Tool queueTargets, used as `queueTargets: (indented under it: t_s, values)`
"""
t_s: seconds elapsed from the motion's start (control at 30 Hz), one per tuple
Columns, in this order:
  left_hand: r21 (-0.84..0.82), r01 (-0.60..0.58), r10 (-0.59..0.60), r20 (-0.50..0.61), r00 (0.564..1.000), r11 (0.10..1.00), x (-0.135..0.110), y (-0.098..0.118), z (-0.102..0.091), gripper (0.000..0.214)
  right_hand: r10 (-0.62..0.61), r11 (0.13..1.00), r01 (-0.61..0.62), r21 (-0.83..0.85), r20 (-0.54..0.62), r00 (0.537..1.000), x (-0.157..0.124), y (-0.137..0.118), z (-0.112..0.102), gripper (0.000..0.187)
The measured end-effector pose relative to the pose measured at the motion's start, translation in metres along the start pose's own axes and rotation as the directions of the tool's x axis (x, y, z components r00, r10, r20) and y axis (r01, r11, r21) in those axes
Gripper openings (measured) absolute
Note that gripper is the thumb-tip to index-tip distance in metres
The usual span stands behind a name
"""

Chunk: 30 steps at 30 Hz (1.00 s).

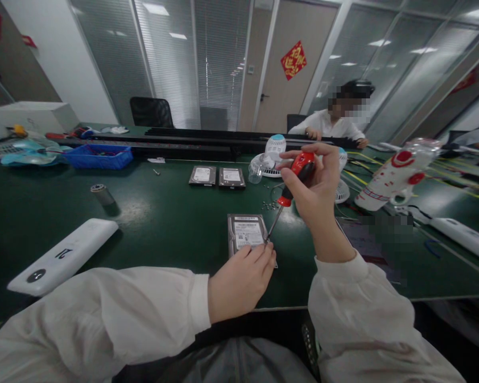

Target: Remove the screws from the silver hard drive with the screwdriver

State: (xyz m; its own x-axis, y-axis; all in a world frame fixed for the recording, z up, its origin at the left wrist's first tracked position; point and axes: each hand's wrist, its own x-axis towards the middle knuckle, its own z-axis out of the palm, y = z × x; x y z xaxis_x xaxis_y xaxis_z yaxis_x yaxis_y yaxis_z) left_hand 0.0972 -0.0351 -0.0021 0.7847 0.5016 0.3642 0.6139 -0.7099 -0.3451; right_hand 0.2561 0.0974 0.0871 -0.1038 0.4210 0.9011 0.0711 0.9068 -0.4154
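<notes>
**Screwdriver tip at the hard drive's corner**

The right hand (313, 183) is wrapped around the red handle of a screwdriver (291, 189), whose shaft slants down to the near right corner of a hard drive (246, 234) lying flat on the green desk (163, 223). The left hand (241, 282) rests on the drive's near edge, fingers curled, pinning it down. Two more drives (217, 176) lie farther back, near a small white fan (272, 155).

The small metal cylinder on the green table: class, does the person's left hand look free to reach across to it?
Probably yes. The left hand rests on the hard drive, and only bare table lies between it and the cylinder. It would have to let go of the drive first.
</notes>
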Motion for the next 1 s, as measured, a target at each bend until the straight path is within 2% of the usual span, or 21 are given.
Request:
queueTargets:
  t_s: [0.23, 0.3, 0.43, 0.53, 0.63, 0.7, 0.8, 0.9, 1.0]
  values:
    - [-0.008, -0.005, 0.005, -0.009, 1.000, 1.000, -0.0003, -0.0008, -0.0008, 0.050, 0.030, 0.985, -0.032, 0.171, 0.015, 0.999, -0.0015, 0.0029, 0.0005, 0.032]
    - [-0.007, -0.007, 0.007, -0.008, 1.000, 1.000, -0.0004, -0.0011, -0.0015, 0.050, 0.015, 0.989, -0.014, 0.144, -0.002, 1.000, -0.0015, 0.0023, 0.0007, 0.032]
    - [-0.005, -0.005, 0.005, -0.003, 1.000, 1.000, -0.0004, -0.0014, -0.0020, 0.050, -0.038, 0.999, 0.037, -0.021, -0.063, 0.997, -0.0009, 0.0022, -0.0015, 0.035]
    - [-0.004, -0.002, 0.002, 0.002, 1.000, 1.000, -0.0003, -0.0011, -0.0014, 0.050, -0.026, 0.996, 0.022, -0.089, -0.042, 0.999, -0.0011, 0.0035, -0.0030, 0.037]
    - [-0.008, -0.006, 0.006, 0.007, 1.000, 1.000, -0.0004, -0.0007, -0.0006, 0.051, -0.006, 1.000, 0.006, 0.014, -0.005, 1.000, -0.0016, 0.0036, -0.0021, 0.044]
    - [-0.011, -0.006, 0.006, 0.004, 1.000, 1.000, -0.0005, -0.0005, -0.0002, 0.051, 0.007, 0.997, -0.009, 0.080, 0.016, 1.000, -0.0017, 0.0027, -0.0009, 0.040]
    - [-0.007, -0.003, 0.003, -0.004, 1.000, 1.000, -0.0005, -0.0003, 0.0002, 0.051, 0.012, 0.999, -0.013, 0.034, 0.026, 1.000, -0.0014, 0.0013, 0.0001, 0.031]
    - [-0.004, -0.005, 0.005, -0.005, 1.000, 1.000, -0.0005, -0.0002, 0.0001, 0.051, -0.005, 1.000, 0.005, -0.016, 0.009, 1.000, -0.0013, 0.0009, 0.0007, 0.038]
    - [-0.003, -0.006, 0.006, -0.004, 1.000, 1.000, -0.0009, -0.0002, -0.0005, 0.051, 0.006, 1.000, -0.006, 0.030, -0.004, 1.000, -0.0013, 0.0007, 0.0019, 0.040]
